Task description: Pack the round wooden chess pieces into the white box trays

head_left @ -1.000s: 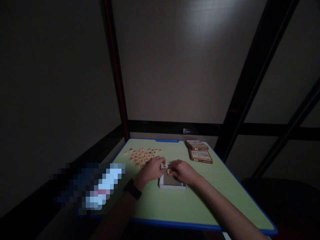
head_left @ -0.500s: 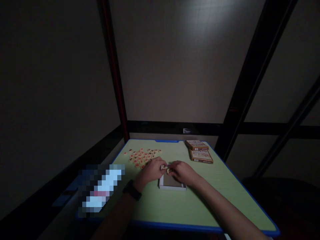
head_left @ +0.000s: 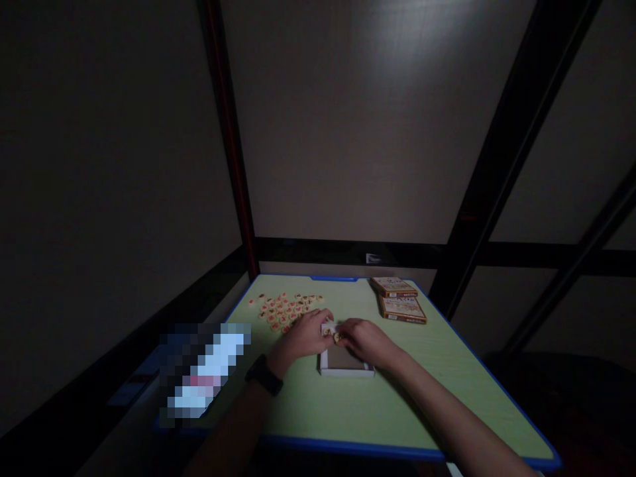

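A shallow white box tray (head_left: 348,372) with a brown bottom lies on the table before me. Over its far left part, my left hand (head_left: 311,333), wearing a black wristband, is closed with its fingertips on a round xiangqi piece (head_left: 328,331). My right hand (head_left: 366,340) reaches in from the right, pinching another xiangqi piece (head_left: 338,337) close beside the first. Both of these pieces bear dark characters; the fingers partly cover them. Just left of and beyond my left hand spreads a group of loose xiangqi pieces (head_left: 281,308), with red or dark characters.
Two flat printed boxes (head_left: 403,307) overlap at the far right of the green table (head_left: 437,397), which has a blue edge. A bright pixelated object (head_left: 211,371) is at the left edge. Walls (head_left: 342,146) stand behind and to the left.
The view has shifted slightly. Both hands stay over the far part of the tray, and the piece in my right hand is a little closer to the one at my left fingertips.
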The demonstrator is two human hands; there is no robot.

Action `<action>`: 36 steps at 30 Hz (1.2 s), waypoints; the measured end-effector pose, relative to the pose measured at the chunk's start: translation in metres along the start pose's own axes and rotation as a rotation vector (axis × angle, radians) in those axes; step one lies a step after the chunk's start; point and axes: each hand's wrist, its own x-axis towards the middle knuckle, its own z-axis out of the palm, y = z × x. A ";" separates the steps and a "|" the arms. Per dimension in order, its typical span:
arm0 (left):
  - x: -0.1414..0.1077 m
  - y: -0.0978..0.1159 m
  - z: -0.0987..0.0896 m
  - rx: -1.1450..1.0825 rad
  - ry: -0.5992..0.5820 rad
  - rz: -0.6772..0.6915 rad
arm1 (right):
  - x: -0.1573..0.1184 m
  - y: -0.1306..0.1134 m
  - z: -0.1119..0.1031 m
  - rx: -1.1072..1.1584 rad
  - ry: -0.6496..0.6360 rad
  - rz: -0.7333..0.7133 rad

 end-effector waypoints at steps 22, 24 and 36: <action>0.005 0.004 -0.014 -0.148 -0.070 -0.146 | 0.020 -0.017 0.007 0.007 0.023 0.044; 0.005 0.005 -0.014 -0.139 -0.063 -0.139 | 0.020 -0.017 0.008 0.003 0.022 0.042; 0.008 -0.002 -0.005 -0.078 -0.056 -0.117 | 0.017 -0.023 0.001 -0.048 0.018 0.064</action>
